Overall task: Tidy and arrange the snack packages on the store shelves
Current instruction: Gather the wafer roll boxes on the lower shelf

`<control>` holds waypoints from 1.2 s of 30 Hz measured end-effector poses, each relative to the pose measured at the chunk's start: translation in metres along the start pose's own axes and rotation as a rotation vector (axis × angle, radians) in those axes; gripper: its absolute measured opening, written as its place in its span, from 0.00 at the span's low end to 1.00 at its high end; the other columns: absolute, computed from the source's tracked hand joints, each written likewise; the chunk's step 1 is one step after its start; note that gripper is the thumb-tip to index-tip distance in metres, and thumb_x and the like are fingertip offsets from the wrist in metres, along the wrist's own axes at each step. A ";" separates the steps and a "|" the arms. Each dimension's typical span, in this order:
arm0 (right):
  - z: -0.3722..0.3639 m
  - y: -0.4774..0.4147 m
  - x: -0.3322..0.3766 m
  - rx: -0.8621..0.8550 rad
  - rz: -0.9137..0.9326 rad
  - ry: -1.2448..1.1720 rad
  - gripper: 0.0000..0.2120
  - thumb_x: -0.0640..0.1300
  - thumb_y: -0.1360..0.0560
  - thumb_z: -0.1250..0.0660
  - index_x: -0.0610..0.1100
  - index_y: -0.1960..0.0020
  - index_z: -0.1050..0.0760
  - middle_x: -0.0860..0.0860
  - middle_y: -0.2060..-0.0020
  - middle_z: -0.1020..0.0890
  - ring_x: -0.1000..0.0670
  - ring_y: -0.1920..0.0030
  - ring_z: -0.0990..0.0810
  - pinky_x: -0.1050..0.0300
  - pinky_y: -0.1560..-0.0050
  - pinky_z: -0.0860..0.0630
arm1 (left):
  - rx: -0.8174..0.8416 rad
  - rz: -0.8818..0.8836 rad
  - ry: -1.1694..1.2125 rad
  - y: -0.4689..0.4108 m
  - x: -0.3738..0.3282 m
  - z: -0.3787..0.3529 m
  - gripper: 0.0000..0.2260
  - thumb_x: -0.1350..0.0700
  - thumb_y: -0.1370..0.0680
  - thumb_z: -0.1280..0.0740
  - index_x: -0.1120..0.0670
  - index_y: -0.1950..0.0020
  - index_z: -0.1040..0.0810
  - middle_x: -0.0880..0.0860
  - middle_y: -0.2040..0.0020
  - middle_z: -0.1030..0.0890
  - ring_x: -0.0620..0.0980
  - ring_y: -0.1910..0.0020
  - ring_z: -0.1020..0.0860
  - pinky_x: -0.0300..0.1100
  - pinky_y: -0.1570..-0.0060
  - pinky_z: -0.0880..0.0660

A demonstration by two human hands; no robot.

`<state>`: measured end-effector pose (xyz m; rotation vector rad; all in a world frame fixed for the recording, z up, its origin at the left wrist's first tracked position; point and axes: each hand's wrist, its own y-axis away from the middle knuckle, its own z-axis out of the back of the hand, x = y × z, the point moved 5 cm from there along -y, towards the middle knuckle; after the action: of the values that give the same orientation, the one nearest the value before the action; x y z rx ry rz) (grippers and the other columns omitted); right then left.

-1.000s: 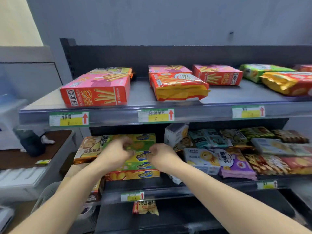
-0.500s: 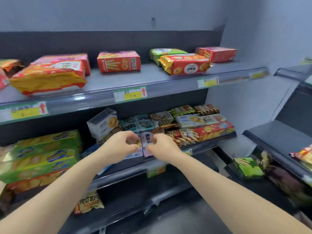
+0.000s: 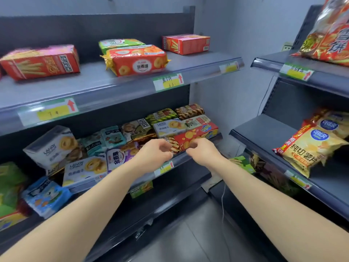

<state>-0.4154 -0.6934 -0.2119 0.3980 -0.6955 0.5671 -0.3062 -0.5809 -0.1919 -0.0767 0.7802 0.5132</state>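
1. Head view, where things are: the long red foil-wrapped biscuit pack (image 3: pixel 198 133) lies flat at the front right end of the dark grey metal middle shelf (image 3: pixel 190 157); a brown striped soft-wrapped pack (image 3: pixel 174 146) lies touching its left end, and a pale yellow-and-white cookie pack (image 3: pixel 168 127) sits just behind.
2. Head view, hands: the left hand (image 3: pixel 155 153) hovers over the brown striped pack with its fingers curled and thumb near forefinger; the right hand (image 3: pixel 203 150) is just beside it, its fingers (image 3: pixel 193 144) curled at the near end of the red pack; whether either hand has actually closed on a wrapper I cannot tell, since the knuckles hide the contact.
3. Head view, surroundings: a white cardboard cookie box (image 3: pixel 51 146) leans tilted at the left of the same shelf; a yellow crinkly crisp bag (image 3: pixel 309 150) lies on the separate shelf unit to the right, well apart.
4. Handling, as a judgement: the red pack is probably light, its foil slippery and its biscuits brittle; squeezing the middle risks cracking them; taking it at both ends, or by the long edges with flat fingers, and sliding it rather than lifting, looks safest; the striped pack seems softer and should shift with a light pinch at its crimped end.
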 end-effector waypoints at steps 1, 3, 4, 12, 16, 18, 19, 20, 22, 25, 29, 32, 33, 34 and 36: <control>0.005 -0.006 -0.005 -0.021 -0.011 -0.009 0.15 0.44 0.23 0.38 0.40 0.39 0.25 0.45 0.42 0.21 0.46 0.45 0.24 0.57 0.49 0.30 | 0.008 0.000 0.015 -0.009 -0.002 -0.004 0.16 0.56 0.23 0.35 0.53 0.35 0.25 0.49 0.40 0.22 0.46 0.44 0.25 0.37 0.48 0.31; 0.014 -0.017 -0.014 -0.054 -0.042 -0.029 0.15 0.45 0.23 0.37 0.40 0.39 0.25 0.46 0.43 0.21 0.47 0.47 0.25 0.57 0.50 0.30 | 0.030 0.010 0.030 -0.025 -0.004 -0.011 0.17 0.55 0.23 0.35 0.54 0.35 0.26 0.51 0.39 0.23 0.46 0.45 0.25 0.37 0.48 0.32; 0.017 -0.022 -0.019 -0.068 -0.059 -0.039 0.15 0.45 0.23 0.37 0.40 0.39 0.26 0.46 0.43 0.22 0.48 0.47 0.25 0.56 0.48 0.29 | 0.043 0.018 0.036 -0.034 -0.004 -0.015 0.18 0.55 0.24 0.34 0.54 0.34 0.26 0.51 0.39 0.23 0.46 0.45 0.26 0.37 0.49 0.32; 0.043 -0.079 -0.059 -0.117 -0.159 -0.078 0.12 0.46 0.24 0.35 0.40 0.43 0.25 0.45 0.46 0.20 0.44 0.46 0.23 0.53 0.48 0.26 | 0.052 0.242 0.180 -0.102 0.002 -0.050 0.20 0.55 0.22 0.35 0.56 0.31 0.32 0.55 0.36 0.26 0.53 0.41 0.26 0.43 0.43 0.29; 0.050 -0.123 -0.075 -0.063 -0.184 -0.108 0.17 0.46 0.23 0.35 0.39 0.38 0.28 0.43 0.42 0.22 0.42 0.43 0.23 0.52 0.44 0.26 | 0.011 0.320 0.238 -0.134 0.001 -0.062 0.18 0.57 0.22 0.35 0.58 0.33 0.31 0.54 0.44 0.24 0.50 0.50 0.26 0.40 0.51 0.29; 0.054 -0.144 -0.082 -0.020 -0.164 -0.075 0.18 0.45 0.22 0.37 0.38 0.35 0.29 0.42 0.39 0.23 0.42 0.40 0.25 0.53 0.44 0.28 | -0.019 0.365 0.304 -0.149 0.001 -0.070 0.10 0.59 0.21 0.36 0.56 0.40 0.28 0.50 0.57 0.24 0.46 0.61 0.27 0.38 0.62 0.30; 0.056 -0.154 -0.085 0.007 -0.153 -0.063 0.18 0.45 0.21 0.38 0.38 0.35 0.29 0.42 0.39 0.23 0.42 0.39 0.25 0.53 0.42 0.29 | -0.038 0.389 0.330 -0.157 0.000 -0.073 0.07 0.60 0.21 0.37 0.55 0.44 0.28 0.49 0.60 0.26 0.44 0.64 0.28 0.37 0.66 0.31; 0.058 -0.165 -0.091 0.037 -0.147 -0.056 0.17 0.45 0.21 0.38 0.38 0.35 0.28 0.43 0.39 0.23 0.42 0.40 0.25 0.52 0.41 0.29 | -0.056 0.413 0.348 -0.164 0.000 -0.077 0.05 0.61 0.22 0.37 0.54 0.47 0.29 0.49 0.61 0.26 0.44 0.64 0.28 0.37 0.67 0.32; 0.061 -0.186 -0.103 0.093 -0.141 -0.049 0.14 0.44 0.22 0.38 0.39 0.40 0.26 0.44 0.41 0.21 0.43 0.42 0.23 0.51 0.40 0.27 | -0.077 0.457 0.367 -0.177 0.000 -0.086 0.03 0.61 0.22 0.37 0.54 0.53 0.30 0.50 0.58 0.25 0.45 0.62 0.27 0.37 0.64 0.30; 0.065 -0.218 -0.119 0.122 -0.126 -0.043 0.12 0.44 0.23 0.37 0.35 0.48 0.24 0.43 0.48 0.18 0.42 0.47 0.20 0.45 0.42 0.25 | -0.109 0.512 0.365 -0.193 0.001 -0.098 0.04 0.61 0.22 0.36 0.54 0.53 0.30 0.51 0.58 0.25 0.46 0.61 0.28 0.38 0.62 0.30; 0.064 -0.246 -0.133 0.183 -0.144 -0.010 0.05 0.41 0.22 0.38 0.41 0.55 0.27 0.46 0.54 0.21 0.46 0.54 0.23 0.58 0.59 0.27 | -0.157 0.637 0.388 -0.208 0.008 -0.110 0.07 0.60 0.24 0.35 0.60 0.47 0.26 0.54 0.56 0.24 0.48 0.61 0.27 0.39 0.67 0.33; 0.060 -0.259 -0.142 0.240 -0.146 -0.004 0.08 0.41 0.21 0.39 0.39 0.47 0.25 0.44 0.51 0.23 0.49 0.54 0.28 0.60 0.60 0.32 | -0.239 0.715 0.491 -0.216 0.013 -0.117 0.12 0.59 0.26 0.33 0.62 0.44 0.25 0.56 0.54 0.21 0.52 0.59 0.25 0.39 0.66 0.30; 0.059 -0.262 -0.144 0.243 -0.150 -0.023 0.11 0.41 0.21 0.39 0.37 0.42 0.26 0.44 0.50 0.23 0.49 0.54 0.28 0.60 0.57 0.33 | -0.252 0.733 0.534 -0.220 0.014 -0.120 0.13 0.59 0.26 0.32 0.61 0.44 0.25 0.57 0.51 0.20 0.53 0.55 0.23 0.41 0.61 0.26; 0.057 -0.264 -0.146 0.250 -0.156 -0.046 0.13 0.42 0.21 0.39 0.36 0.40 0.27 0.44 0.50 0.23 0.50 0.55 0.27 0.60 0.56 0.34 | -0.269 0.748 0.581 -0.224 0.016 -0.123 0.13 0.60 0.27 0.32 0.61 0.44 0.24 0.57 0.49 0.19 0.54 0.52 0.21 0.44 0.53 0.24; 0.055 -0.266 -0.151 0.268 -0.198 -0.117 0.14 0.43 0.22 0.36 0.36 0.39 0.27 0.46 0.51 0.23 0.52 0.60 0.26 0.60 0.57 0.33 | -0.318 0.769 0.691 -0.227 0.014 -0.124 0.11 0.63 0.27 0.32 0.61 0.44 0.24 0.57 0.47 0.20 0.55 0.48 0.21 0.48 0.45 0.24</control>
<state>-0.3752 -0.9823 -0.3193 0.7468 -0.6849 0.4524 -0.2730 -0.8050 -0.3175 -0.2625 1.4042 1.3834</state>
